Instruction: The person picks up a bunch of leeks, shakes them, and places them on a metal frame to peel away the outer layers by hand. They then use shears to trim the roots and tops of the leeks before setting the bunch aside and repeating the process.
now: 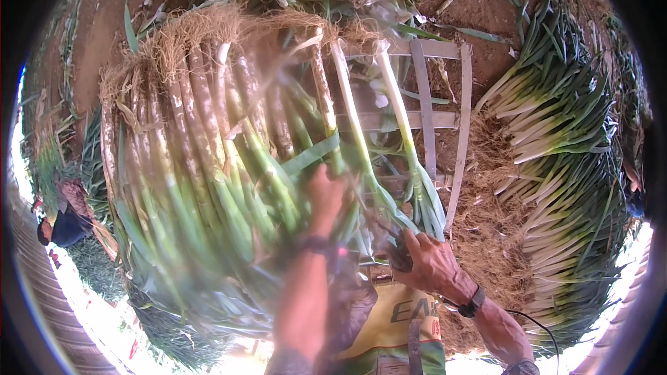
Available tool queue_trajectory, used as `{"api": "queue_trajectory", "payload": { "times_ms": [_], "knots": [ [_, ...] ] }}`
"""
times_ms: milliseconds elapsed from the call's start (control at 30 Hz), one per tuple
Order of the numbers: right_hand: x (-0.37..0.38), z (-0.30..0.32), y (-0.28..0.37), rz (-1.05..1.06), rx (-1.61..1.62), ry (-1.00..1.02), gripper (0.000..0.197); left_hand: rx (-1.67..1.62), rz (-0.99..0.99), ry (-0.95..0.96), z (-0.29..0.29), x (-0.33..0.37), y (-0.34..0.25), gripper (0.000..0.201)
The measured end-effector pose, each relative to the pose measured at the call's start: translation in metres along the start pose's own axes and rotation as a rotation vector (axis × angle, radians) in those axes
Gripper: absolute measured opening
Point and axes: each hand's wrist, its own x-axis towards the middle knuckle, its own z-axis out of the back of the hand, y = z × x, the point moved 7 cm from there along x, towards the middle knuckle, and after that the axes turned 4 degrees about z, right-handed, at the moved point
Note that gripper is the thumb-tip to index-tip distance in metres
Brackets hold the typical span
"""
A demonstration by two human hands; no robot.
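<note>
My left hand [325, 194], slightly blurred, is closed around the green part of a long green onion [324, 90] whose white stem is still brown with dirt. A loose green leaf [313, 155] crosses just above the fingers. My right hand [427, 262] is closed at the leaf ends of two cleaner onions, around a dark object [398, 253] too unclear to name. One clean white onion [349, 90] lies beside another clean onion [397, 97]. To the left, a thick row of soil-stained onions [198, 118] lies with roots pointing away from me.
A pale slatted rack [426, 90] lies under the clean onions. At right, a long heap of white-stemmed onions [549, 222] borders root trimmings [486, 264]. A yellow and green printed sack [389, 319] sits below my hands. A black cord [549, 330] trails near my right forearm.
</note>
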Motion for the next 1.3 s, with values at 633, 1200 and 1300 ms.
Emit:
{"api": "queue_trajectory", "payload": {
  "times_ms": [633,1200,1300],
  "knots": [
    [0.001,-0.03,-0.012,-0.125,0.042,0.225,0.081,-0.405,-0.051,0.102,0.025,0.005,0.048,0.051],
    [0.029,-0.05,-0.064,-0.096,-0.063,-0.098,0.077,0.223,-0.083,-0.039,0.004,0.003,-0.011,0.042],
    [0.021,-0.053,-0.056,-0.084,-0.069,-0.07,0.076,0.484,-0.338,-0.125,0.006,0.001,-0.014,0.028]
  ]
}}
